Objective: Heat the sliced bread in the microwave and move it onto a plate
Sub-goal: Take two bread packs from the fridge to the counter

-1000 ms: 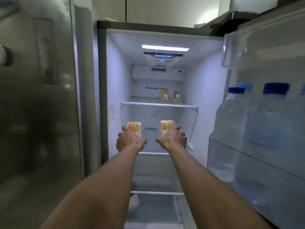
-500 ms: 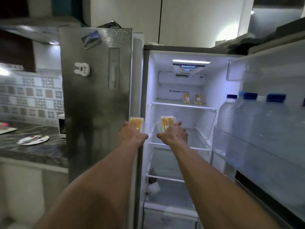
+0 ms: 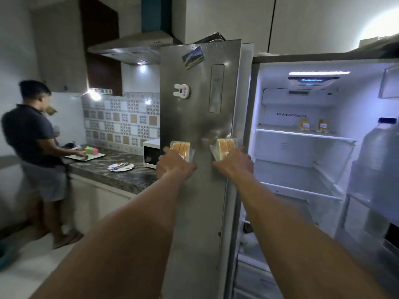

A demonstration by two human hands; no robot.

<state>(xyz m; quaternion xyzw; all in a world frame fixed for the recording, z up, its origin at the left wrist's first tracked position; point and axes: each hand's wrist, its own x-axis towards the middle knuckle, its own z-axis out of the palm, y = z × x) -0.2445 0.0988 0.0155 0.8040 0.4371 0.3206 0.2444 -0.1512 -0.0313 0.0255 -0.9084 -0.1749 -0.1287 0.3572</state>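
My left hand (image 3: 172,167) grips a clear pack of sliced bread (image 3: 181,147), held up in front of the closed steel fridge door. My right hand (image 3: 234,164) grips a second pack of sliced bread (image 3: 224,146) at the same height, by the door's edge. Both arms are stretched forward. A white microwave (image 3: 151,156) stands on the dark stone counter, partly hidden behind the steel door. A patterned plate (image 3: 121,167) with utensils on it lies on the counter in front of the microwave.
The fridge compartment (image 3: 302,160) on the right stands open, lit, with two small packs on its top shelf. Its open door holds large water bottles (image 3: 375,152). A person (image 3: 36,147) works at the counter on the left, near a tray (image 3: 86,157).
Both hands have drawn the bread packs out of the fridge and swung left with the view. The packs now sit before the steel door; the counter, microwave and person have come into sight.
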